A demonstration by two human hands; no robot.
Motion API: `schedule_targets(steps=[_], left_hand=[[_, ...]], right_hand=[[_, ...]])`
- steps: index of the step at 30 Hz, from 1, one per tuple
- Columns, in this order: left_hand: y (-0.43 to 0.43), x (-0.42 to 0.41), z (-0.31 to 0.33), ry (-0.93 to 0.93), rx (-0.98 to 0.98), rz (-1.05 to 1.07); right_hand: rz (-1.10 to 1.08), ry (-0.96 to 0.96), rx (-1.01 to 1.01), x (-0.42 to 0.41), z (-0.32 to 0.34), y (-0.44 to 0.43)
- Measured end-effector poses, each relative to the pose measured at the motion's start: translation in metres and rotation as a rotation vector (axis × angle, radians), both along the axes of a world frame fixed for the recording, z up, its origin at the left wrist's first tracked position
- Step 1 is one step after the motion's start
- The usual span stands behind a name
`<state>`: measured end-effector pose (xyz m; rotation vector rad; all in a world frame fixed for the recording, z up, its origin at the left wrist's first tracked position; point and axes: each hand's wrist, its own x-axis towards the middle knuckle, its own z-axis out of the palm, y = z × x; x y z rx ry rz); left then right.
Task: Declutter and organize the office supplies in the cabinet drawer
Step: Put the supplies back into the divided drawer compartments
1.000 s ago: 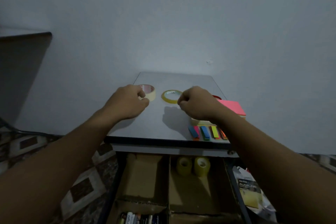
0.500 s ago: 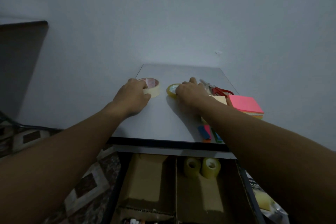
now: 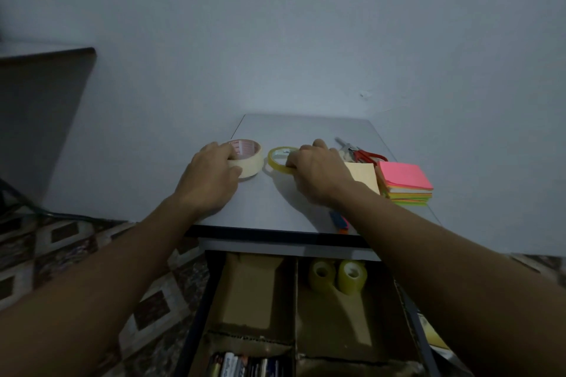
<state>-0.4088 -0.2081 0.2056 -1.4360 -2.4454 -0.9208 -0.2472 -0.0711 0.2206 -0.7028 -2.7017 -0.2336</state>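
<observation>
While the drawer (image 3: 202, 300) stands pulled out below the cabinet top (image 3: 275, 202), view: head camera only, light dim.
Done, drawer rear right: two yellow-green tape rolls (image 3: 355, 285) stand on edge, side by side and touching, in that compartment.
Done, drawer front left: batteries (image 3: 245, 366) lie in a row, partly cut off by the frame edge.
Drawer rear left: only a flat cardboard piece (image 3: 248, 294) shows.
Drawer front right: too dark to tell the contents.
Left to sort, cabinet top: wide cream tape roll (image 3: 251, 162), thin yellow tape roll (image 3: 275, 159), scissors (image 3: 367, 156), pale notepad (image 3: 364, 176), neon sticky-note stack (image 3: 404, 180) and colour index flags (image 3: 340, 222), the flags mostly hidden under the right forearm.
Progress, judged: about midway or less, since more supplies sit on top than in the drawer.
Left hand (image 3: 211, 177): curled round the near left side of the wide cream tape roll, fingers (image 3: 226, 150) hooked over its rim toward the core, thumb against the outer wall. The roll lies flat on the cabinet top.
Right hand (image 3: 318, 177): fingers bent, pinching the right edge of the thin yellow tape roll. One finger pokes up behind. The roll lies flat, near the cream roll but apart from it.
Step in hand, judged: taking up both rolls, probably for the rear right compartment with the other tape.
</observation>
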Motion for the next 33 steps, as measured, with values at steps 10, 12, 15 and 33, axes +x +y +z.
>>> schedule_targets(steps=[10,12,15,33], left_hand=[[-0.056,0.054,0.024,0.018,0.11,-0.075],[-0.064,0.065,0.024,0.011,0.114,-0.091],[-0.075,0.085,0.02,0.012,0.111,-0.134],[-0.117,0.192,-0.047,-0.033,0.074,-0.444]], right_hand=[[0.06,0.173,-0.034,0.059,0.018,-0.038],[0.055,0.197,-0.04,0.073,0.019,-0.045],[0.049,0.229,-0.074,0.096,0.016,-0.056],[-0.019,0.416,-0.2,0.191,-0.021,-0.092]])
